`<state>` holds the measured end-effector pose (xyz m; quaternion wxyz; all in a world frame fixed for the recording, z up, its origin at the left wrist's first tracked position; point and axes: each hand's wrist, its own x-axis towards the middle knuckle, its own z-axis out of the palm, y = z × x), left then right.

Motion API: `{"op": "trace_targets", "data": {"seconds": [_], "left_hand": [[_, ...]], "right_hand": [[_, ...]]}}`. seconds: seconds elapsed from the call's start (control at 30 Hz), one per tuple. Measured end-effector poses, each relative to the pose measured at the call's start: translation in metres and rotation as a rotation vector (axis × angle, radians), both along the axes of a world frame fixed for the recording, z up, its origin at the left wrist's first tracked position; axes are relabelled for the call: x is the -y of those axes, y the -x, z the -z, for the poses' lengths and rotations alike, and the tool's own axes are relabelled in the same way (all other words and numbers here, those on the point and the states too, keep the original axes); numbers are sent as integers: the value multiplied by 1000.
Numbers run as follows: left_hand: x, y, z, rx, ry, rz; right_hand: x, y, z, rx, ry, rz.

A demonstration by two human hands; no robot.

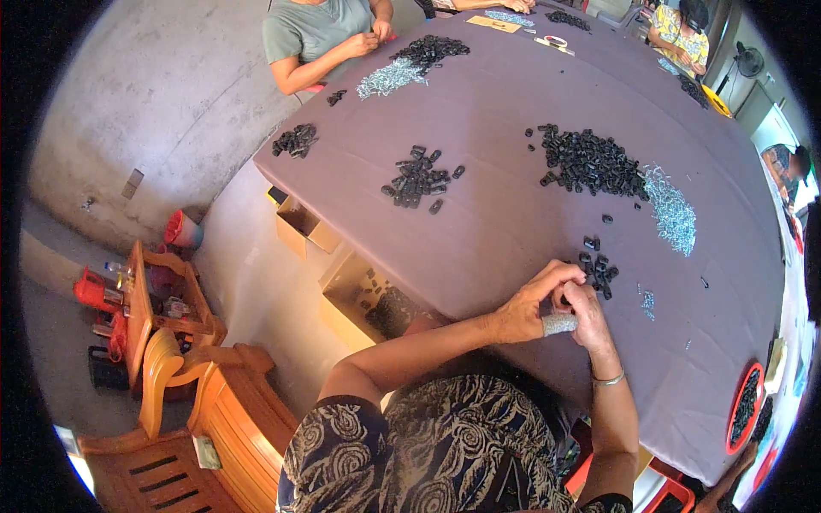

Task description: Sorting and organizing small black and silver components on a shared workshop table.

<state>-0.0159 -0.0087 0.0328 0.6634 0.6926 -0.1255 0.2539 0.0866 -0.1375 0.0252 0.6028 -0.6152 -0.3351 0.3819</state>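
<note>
Both hands meet over the near edge of the large round desk covered in mauve cloth [513,222]: left hand [523,309] pinched narrow, thumb wrapped in grey tape, right hand [588,315] closed against it, apparently on a small black plastic clip I cannot see. Looks like mid-assembly; next probably needs another piece from the little pile of black plastic clips [599,269] just beyond the hands. Beyond that pile: one big black heap [590,161], one strip of silver metal screws [671,209], four smaller black piles.

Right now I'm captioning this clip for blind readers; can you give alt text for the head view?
A person's left hand and right hand meet over a purple-covered table, pinching a small part beside a small heap of black pieces. Larger black piles and silver screws lie farther out; other people sit along the far edge.
</note>
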Motion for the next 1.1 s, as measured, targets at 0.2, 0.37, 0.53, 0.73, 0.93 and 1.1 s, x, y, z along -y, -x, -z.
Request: {"op": "trace_targets", "data": {"seconds": [0.2,0.37,0.53,0.73,0.93,1.1], "left_hand": [[5,0,8,167,-188,-107],[11,-4,13,206,-127,-146],[12,-8,10,217,-63,-105],[11,-6,7,249,-31,-86],[10,-13,12,197,-41,-66],[13,-15,10,194,-20,-100]], "right_hand": [[7,12,47,154,-28,3],[0,12,59,95,-107,56],[10,6,85,-259,-289,52],[-5,13,42,960,-191,93],[2,8,54,643,-155,44],[4,8,54,238,-43,22]]}}
